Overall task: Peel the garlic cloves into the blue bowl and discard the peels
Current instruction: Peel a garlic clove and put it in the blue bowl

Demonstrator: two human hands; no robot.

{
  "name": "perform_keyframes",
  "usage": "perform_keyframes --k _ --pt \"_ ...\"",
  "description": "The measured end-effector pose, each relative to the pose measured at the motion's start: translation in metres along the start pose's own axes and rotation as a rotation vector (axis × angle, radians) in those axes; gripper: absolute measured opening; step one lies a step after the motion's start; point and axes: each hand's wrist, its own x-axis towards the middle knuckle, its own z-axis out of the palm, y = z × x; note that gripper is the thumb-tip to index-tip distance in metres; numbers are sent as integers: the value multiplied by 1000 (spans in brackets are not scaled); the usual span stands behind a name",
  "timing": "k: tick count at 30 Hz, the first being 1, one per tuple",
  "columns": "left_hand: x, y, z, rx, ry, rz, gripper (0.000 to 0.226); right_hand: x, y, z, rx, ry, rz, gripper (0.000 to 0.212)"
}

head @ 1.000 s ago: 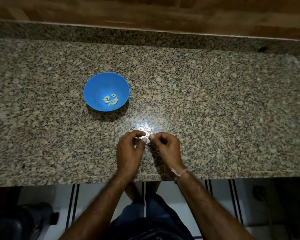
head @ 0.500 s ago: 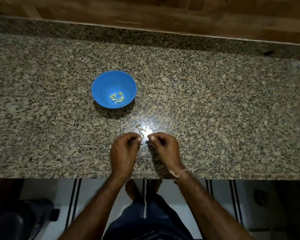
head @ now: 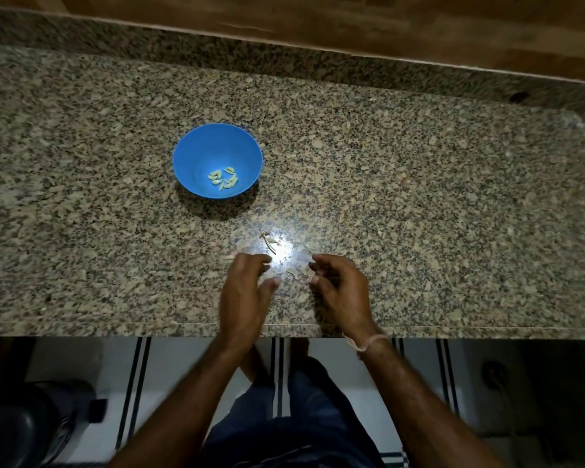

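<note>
Speckled granite table [head: 419, 197]. The blue bowl [head: 196, 153] holds peeled garlic cloves [head: 222, 180]; loose peels [head: 296, 272] lie between the 2 hands. Left hand [head: 247, 292] loosely open, empty; right hand [head: 338, 288] curled, contents indiscernible. Likely step: between cloves; next, gathering peels needs fingertip pinches.
</note>
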Motion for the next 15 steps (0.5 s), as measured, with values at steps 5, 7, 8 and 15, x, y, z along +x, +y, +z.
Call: perform_keyframes --k 5,7,8,15 --pt "9 14 37 90 -106 45 26 3 8 -13 -23 -20 -37 41" --pt "13 16 37 104 -91 10 13 7 10 -14 -55 -42 -55 41" --pt "14 17 37 104 -76 -17 12 10 10 -14 -82 -55 -71 40" --pt "10 30 45 117 13 -114 18 34 26 -49 -190 22 -157 46"
